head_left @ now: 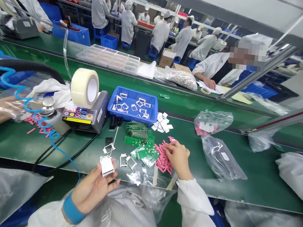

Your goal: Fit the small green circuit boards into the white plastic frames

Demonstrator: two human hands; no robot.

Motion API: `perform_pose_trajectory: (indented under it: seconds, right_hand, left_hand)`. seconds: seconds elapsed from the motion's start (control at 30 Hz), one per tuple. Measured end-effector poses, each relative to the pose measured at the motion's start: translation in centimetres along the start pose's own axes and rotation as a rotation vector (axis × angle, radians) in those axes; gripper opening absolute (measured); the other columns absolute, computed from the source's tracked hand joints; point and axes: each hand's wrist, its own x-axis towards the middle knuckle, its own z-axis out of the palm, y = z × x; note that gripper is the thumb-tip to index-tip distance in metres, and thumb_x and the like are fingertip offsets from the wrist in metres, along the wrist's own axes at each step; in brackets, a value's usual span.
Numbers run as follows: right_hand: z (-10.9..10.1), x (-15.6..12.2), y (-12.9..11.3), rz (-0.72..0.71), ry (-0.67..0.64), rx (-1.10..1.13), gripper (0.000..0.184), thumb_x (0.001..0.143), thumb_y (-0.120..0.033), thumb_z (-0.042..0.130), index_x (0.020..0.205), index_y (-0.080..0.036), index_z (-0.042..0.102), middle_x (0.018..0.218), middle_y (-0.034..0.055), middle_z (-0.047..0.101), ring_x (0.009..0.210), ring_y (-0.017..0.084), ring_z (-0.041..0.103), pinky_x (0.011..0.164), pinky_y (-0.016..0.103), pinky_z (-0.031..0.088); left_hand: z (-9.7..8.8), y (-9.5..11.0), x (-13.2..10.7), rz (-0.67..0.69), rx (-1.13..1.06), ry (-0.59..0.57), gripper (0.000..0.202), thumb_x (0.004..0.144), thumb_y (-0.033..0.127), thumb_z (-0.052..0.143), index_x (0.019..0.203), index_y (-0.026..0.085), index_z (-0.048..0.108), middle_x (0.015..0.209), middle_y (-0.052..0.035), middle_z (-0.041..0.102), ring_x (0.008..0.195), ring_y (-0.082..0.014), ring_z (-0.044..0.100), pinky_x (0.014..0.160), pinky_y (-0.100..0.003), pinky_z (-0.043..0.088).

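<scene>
My left hand (94, 187), with a blue band at the wrist, is palm up and holds a small white rectangular plastic frame (107, 167) with a dark line along its near edge. My right hand (178, 157) reaches into a heap of pink strips (162, 162), thumb and fingertips pinched on a strip at its top right. Left of that heap lie loose green circuit boards (146, 154), with a stack of boards (136, 130) behind them. White open frames (127, 161) rest on the bench between my hands.
Behind the boards are a blue tray (131, 118) of white frames and white cards (163, 123). A tape dispenser (84, 118) carries a tape roll (81, 87). Another person's hand (5, 108) is at left, near a coiled blue cord (26, 101). Plastic bags (223, 159) lie right.
</scene>
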Motion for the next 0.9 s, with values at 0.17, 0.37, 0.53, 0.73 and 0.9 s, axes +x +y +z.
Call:
perform_pose_trajectory:
  seconds: [0.17, 0.37, 0.53, 0.73, 0.9]
  right_hand:
    - [-3.2, -0.5, -5.5, -0.094, 0.092, 0.162, 0.019, 0.082, -0.032, 0.054, 0.077, -0.023, 0.071, 0.084, 0.0059, 0.063, 0.083, 0.022, 0.052, 0.079, 0.042, 0.032]
    - [-6.4, -3.1, -16.2, -0.685, -0.090, 0.695, 0.009, 0.080, -0.026, 0.061, 0.072, -0.025, 0.066, 0.073, -0.0018, 0.062, 0.072, 0.015, 0.053, 0.074, 0.036, 0.039]
    - [-6.0, -3.3, -19.0, -0.841, -0.050, 0.519, 0.007, 0.079, -0.024, 0.062, 0.074, -0.026, 0.064, 0.075, -0.0036, 0.064, 0.079, 0.016, 0.050, 0.094, 0.049, 0.025]
    - [-4.7, -3.5, -21.2, -0.892, -0.097, 0.584, 0.012, 0.080, -0.025, 0.061, 0.069, -0.027, 0.066, 0.074, -0.0036, 0.063, 0.077, 0.015, 0.050, 0.093, 0.046, 0.028]
    - [-2.1, -4.7, -22.5, -0.822, 0.042, 0.626, 0.008, 0.080, -0.034, 0.060, 0.082, -0.032, 0.068, 0.096, -0.0013, 0.063, 0.088, 0.018, 0.050, 0.094, 0.049, 0.026]
  left_hand:
    - [0.7, 0.9, -0.9, 0.139, 0.147, -0.010, 0.035, 0.070, 0.045, 0.065, 0.094, 0.020, 0.068, 0.080, -0.0027, 0.068, 0.080, -0.0158, 0.059, 0.086, -0.040, 0.042]
    - [2.0, 2.1, -2.5, 0.259, 0.331, -0.034, 0.041, 0.060, 0.046, 0.073, 0.089, 0.017, 0.070, 0.075, -0.0041, 0.070, 0.075, -0.0172, 0.059, 0.079, -0.034, 0.042]
    - [2.1, 2.7, -3.5, 0.286, 0.326, -0.041, 0.037, 0.059, 0.043, 0.074, 0.087, 0.018, 0.071, 0.075, -0.0035, 0.070, 0.073, -0.0162, 0.060, 0.073, -0.030, 0.041]
    - [1.5, 3.4, -4.2, 0.299, 0.326, -0.040, 0.039, 0.057, 0.043, 0.075, 0.086, 0.016, 0.070, 0.075, -0.0033, 0.066, 0.069, -0.0146, 0.056, 0.067, -0.028, 0.041]
    - [0.1, 4.0, -4.6, 0.342, 0.190, -0.013, 0.034, 0.065, 0.042, 0.070, 0.091, 0.022, 0.068, 0.086, -0.0017, 0.066, 0.079, -0.0150, 0.058, 0.077, -0.031, 0.043]
